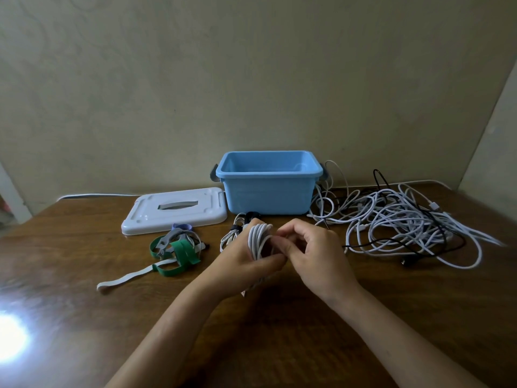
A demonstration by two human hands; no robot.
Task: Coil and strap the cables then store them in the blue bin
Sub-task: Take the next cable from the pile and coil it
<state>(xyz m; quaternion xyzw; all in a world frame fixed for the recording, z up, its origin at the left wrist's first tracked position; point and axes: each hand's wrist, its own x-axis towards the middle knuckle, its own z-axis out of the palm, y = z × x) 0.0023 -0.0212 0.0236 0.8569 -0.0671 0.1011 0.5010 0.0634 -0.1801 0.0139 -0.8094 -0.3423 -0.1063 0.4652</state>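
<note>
A brown wooden table [84,317] with a glossy top fills the lower half of the view, pushed against a plain beige wall [251,79]. A bright patch of glare [8,337] sits on the wood at 8 o'clock, near the left edge.

At the centre, the left hand [243,261] grips a white cable coil [258,239], its loops standing upright over the fingers, the thumb curled against the coil's lower side. The right hand [313,253] meets it from 3 o'clock, fingers bent, thumb and fingertips pinching at the coil's edge; what exactly is pinched cannot be told.

The blue bin [268,191] stands open at 12 o'clock from the hands, against the wall. No cable can be seen in the part of its inside that shows. Its white lid [173,212] lies flat just to the bin's left, at 10 o'clock. In front of the lid, at 9 o'clock from the hands, lies a heap of green, grey and white straps [176,253]. Behind the left hand, a small bundle of coiled cables [237,228] rests on the table just before the bin. At 2 to 3 o'clock spreads a loose tangle of white and black cables [405,225], reaching the bin's right side.
</note>
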